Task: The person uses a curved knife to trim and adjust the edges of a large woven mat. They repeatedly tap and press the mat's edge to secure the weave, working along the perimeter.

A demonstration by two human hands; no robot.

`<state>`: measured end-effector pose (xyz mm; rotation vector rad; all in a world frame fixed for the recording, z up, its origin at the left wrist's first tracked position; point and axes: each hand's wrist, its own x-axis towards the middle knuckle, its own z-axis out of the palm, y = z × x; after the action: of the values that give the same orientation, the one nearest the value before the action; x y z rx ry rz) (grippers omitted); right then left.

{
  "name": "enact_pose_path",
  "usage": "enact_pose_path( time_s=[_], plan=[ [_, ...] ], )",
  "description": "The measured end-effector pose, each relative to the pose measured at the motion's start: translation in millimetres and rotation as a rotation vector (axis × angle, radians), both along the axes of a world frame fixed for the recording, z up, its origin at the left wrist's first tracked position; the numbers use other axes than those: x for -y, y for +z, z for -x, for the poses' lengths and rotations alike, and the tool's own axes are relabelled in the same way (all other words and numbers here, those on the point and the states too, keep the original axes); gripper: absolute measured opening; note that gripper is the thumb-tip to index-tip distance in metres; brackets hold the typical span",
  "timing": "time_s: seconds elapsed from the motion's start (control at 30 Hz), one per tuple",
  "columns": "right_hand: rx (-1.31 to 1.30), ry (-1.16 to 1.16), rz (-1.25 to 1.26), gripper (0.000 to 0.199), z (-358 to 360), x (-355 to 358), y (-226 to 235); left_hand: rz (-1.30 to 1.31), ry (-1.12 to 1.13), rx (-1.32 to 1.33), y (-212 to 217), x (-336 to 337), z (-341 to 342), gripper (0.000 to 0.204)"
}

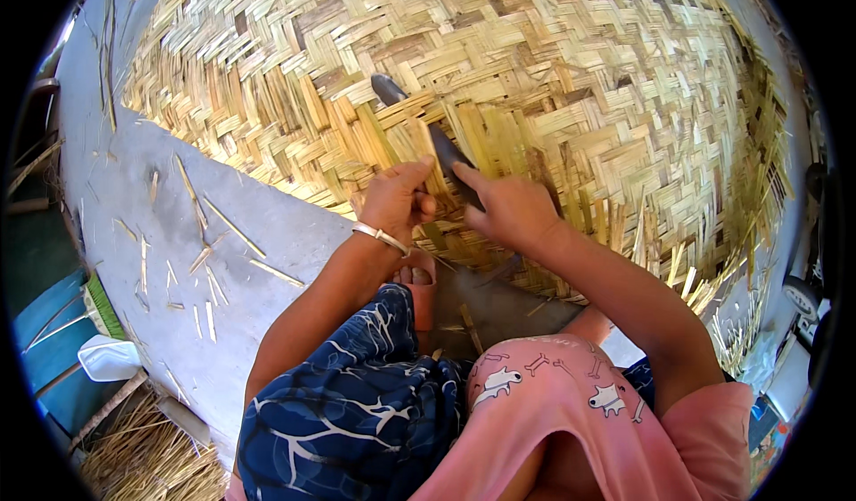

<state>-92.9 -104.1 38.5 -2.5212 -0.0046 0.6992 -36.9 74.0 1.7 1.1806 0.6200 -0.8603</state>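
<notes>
A large woven bamboo mat (535, 64) fills the upper picture, its near edge unfinished with loose strip ends. My right hand (504, 207) grips the handle of a dark-bladed knife (419, 122) whose blade lies slid under the strips, tip pointing up-left. My left hand (397, 200), with a metal bangle on the wrist, pinches a bamboo strip (428, 158) right beside the blade at the mat's edge. Both hands nearly touch each other. My knees, in blue patterned and pink cloth, are just below.
Grey concrete floor (178, 260) at left carries several cut bamboo slivers (209, 251). A white plastic scoop (107, 358) and a heap of bamboo shavings (143, 456) lie at lower left. Loose strip ends bristle along the mat's right edge (740, 323).
</notes>
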Motion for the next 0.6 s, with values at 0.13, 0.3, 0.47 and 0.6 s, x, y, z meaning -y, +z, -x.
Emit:
enact_pose_path(
  time_s=[0.13, 0.3, 0.47, 0.6],
  plan=[
    [-0.052, 0.024, -0.002, 0.057, -8, 2, -2, 0.019, 0.019, -0.169, 6, 0, 10, 0.017],
    [-0.231, 0.040, -0.097, 0.056, 10, 18, 38, 0.029, 0.108, -0.147, 4, 0, 8, 0.016],
    [-0.555, 0.034, -0.124, 0.056, 17, 41, 74, 0.071, 0.117, -0.172, 3, -3, 11, 0.013],
    [-0.378, 0.008, -0.171, 0.055, 19, 34, 54, 0.097, 0.093, -0.207, 5, -6, 15, 0.014]
  ],
)
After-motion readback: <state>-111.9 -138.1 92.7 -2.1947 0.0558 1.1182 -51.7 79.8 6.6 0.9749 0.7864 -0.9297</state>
